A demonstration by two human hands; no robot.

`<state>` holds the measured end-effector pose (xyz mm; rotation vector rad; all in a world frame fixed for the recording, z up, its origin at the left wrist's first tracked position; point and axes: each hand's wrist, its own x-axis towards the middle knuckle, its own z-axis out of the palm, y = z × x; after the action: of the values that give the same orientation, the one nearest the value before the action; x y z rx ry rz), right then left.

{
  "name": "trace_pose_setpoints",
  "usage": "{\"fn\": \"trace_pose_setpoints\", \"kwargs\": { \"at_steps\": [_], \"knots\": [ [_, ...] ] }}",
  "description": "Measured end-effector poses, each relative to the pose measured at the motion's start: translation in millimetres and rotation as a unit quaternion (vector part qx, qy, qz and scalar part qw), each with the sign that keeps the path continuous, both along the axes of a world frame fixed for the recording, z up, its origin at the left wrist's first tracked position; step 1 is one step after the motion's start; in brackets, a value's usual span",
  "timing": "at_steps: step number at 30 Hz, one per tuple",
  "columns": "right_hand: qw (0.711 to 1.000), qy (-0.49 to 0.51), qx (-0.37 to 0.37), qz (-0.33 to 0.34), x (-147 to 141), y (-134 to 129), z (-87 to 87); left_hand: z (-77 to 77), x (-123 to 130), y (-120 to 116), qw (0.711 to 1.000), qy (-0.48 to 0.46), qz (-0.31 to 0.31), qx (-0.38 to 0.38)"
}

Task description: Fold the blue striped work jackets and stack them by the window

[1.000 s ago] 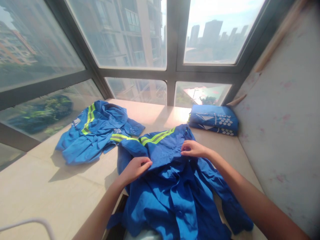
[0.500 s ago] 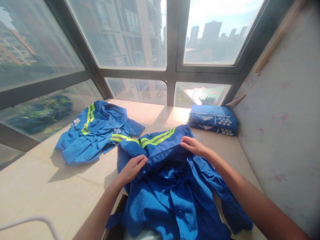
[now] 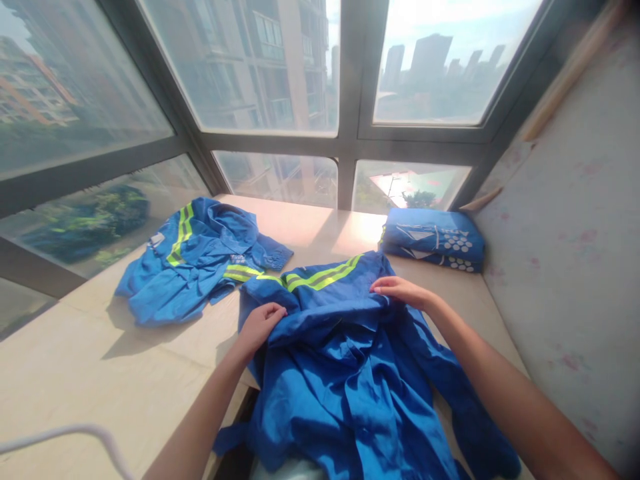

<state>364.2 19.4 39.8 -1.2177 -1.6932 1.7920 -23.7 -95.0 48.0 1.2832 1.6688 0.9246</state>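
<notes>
In front of me a blue work jacket (image 3: 345, 387) with a yellow-green and grey reflective stripe lies spread over the ledge, its lower part hanging toward me. At the left end of its collar, my left hand (image 3: 264, 325) is closed with the fingertips on the cloth. My right hand (image 3: 403, 291) pinches the right end of the collar. The collar edge between the hands is turned down toward me. One sleeve stretches down to the right, beneath my right forearm.
Another blue jacket (image 3: 185, 267) with reflective stripes lies crumpled at the left. A folded blue garment (image 3: 434, 240) with white print sits by the wall (image 3: 565, 267). Windows border the pale ledge (image 3: 65, 373). A white cable (image 3: 75, 430) curves at lower left.
The collar edge, earlier held raised and taut between my hands, is now folded down toward me. My right hand has shifted slightly right, my left hand slightly up and left.
</notes>
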Motion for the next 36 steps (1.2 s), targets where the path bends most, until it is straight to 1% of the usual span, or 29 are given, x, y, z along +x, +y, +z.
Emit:
{"fn": "trace_pose_setpoints", "kwargs": {
  "at_steps": [2, 4, 7, 9, 10, 12, 14, 15, 16, 17, 19, 20, 22, 24, 26, 27, 28, 29, 30, 31, 32, 34, 36],
  "knots": [
    [0.999, 0.023, -0.034, -0.023, 7.3, -4.9, -6.2, -1.0, -2.3, 0.2, 1.000, 0.011, 0.008, 0.000],
    [0.996, 0.052, -0.048, -0.049, 11.8, -10.4, -10.4, 0.4, -3.0, -0.5, 1.000, 0.028, -0.001, -0.001],
    [0.986, 0.105, -0.073, -0.103, 13.7, -15.1, -11.7, 6.2, -3.7, -1.2, 0.999, 0.031, -0.025, -0.004],
    [0.979, 0.128, -0.082, -0.136, 12.7, -13.2, -11.0, 10.9, -5.1, 0.8, 0.999, 0.030, -0.018, 0.012],
    [0.977, 0.131, -0.069, -0.150, 11.7, -10.4, -11.0, 12.7, -6.3, 3.1, 0.999, 0.039, -0.007, 0.029],
    [0.978, 0.119, 0.006, -0.171, 9.1, -1.5, -12.4, 14.1, -10.0, 10.5, 0.996, 0.060, 0.011, 0.072],
    [0.975, 0.080, 0.122, -0.166, 7.0, 9.9, -15.8, 11.8, -16.3, 20.1, 0.992, 0.067, 0.012, 0.109],
    [0.968, 0.052, 0.191, -0.153, 6.4, 15.8, -18.0, 9.4, -20.5, 24.9, 0.990, 0.074, 0.006, 0.121],
    [0.955, 0.018, 0.264, -0.134, 6.2, 21.3, -20.2, 6.5, -25.5, 29.3, 0.987, 0.092, -0.004, 0.131],
    [0.934, -0.022, 0.337, -0.113, 6.2, 26.1, -22.1, 3.4, -31.0, 33.1, 0.982, 0.123, -0.019, 0.142],
    [0.877, -0.108, 0.464, -0.058, 6.1, 32.5, -24.1, -2.0, -42.7, 38.1, 0.961, 0.207, -0.071, 0.170],
    [0.846, -0.152, 0.510, -0.024, 5.5, 34.0, -23.8, -3.8, -48.0, 39.4, 0.946, 0.245, -0.109, 0.183],
    [0.794, -0.224, 0.563, 0.052, 2.1, 34.0, -20.2, -5.1, -55.5, 40.6, 0.913, 0.298, -0.196, 0.198],
    [0.755, -0.263, 0.587, 0.124, -4.4, 32.5, -14.3, -3.9, -57.1, 41.1, 0.881, 0.341, -0.262, 0.197],
    [0.733, -0.269, 0.597, 0.183, -12.7, 32.1, -9.1, -1.9, -53.3, 42.7, 0.858, 0.374, -0.298, 0.190],
    [0.729, -0.263, 0.598, 0.204, -16.9, 32.7, -7.7, -1.4, -50.1, 44.1, 0.851, 0.383, -0.309, 0.186],
    [0.730, -0.254, 0.596, 0.219, -20.6, 33.7, -7.2, -1.2, -46.5, 45.9, 0.848, 0.384, -0.315, 0.183],
    [0.736, -0.243, 0.591, 0.224, -23.6, 35.0, -7.6, -1.5, -43.1, 47.9, 0.852, 0.376, -0.317, 0.180],
    [0.747, -0.233, 0.583, 0.219, -25.6, 36.2, -8.6, -2.1, -40.0, 49.7, 0.862, 0.359, -0.312, 0.178],
    [0.763, -0.221, 0.572, 0.205, -26.5, 37.1, -9.7, -2.6, -37.4, 51.2, 0.879, 0.330, -0.295, 0.177],
    [0.783, -0.209, 0.557, 0.181, -26.2, 37.4, -10.2, -2.6, -35.4, 52.2, 0.902, 0.293, -0.265, 0.176],
    [0.833, -0.176, 0.512, 0.116, -22.3, 35.6, -7.1, 0.5, -32.5, 52.7, 0.949, 0.198, -0.183, 0.162],
    [0.881, -0.128, 0.454, 0.040, -15.7, 32.0, 3.7, 10.4, -30.8, 53.9, 0.981, 0.095, -0.102, 0.136]
  ]
}}
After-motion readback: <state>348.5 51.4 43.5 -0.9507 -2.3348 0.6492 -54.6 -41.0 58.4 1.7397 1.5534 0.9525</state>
